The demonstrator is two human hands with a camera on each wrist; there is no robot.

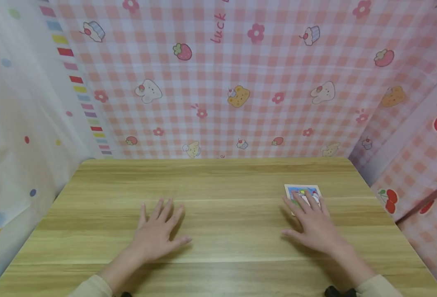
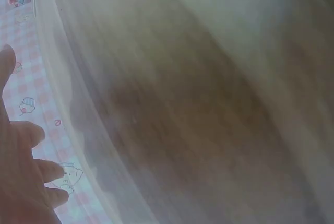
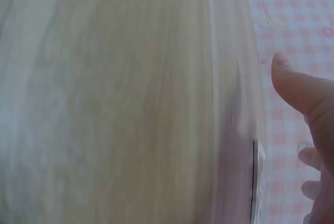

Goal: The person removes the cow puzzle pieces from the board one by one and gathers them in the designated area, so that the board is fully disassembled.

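A: Grip state?
B: Both spread, fingers apart. My left hand (image 1: 156, 237) is over the light wood-grain tabletop (image 1: 233, 235).
A: Right?
B: My right hand (image 1: 313, 227) is over a rectangular, white-bordered panel (image 1: 302, 188) with a blue printed picture, partly covering it. Can't tell if they touch.

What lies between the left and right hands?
Bare table between the left hand and right hand, as the head view shows; the card is partly hidden by the right hand's fingers.
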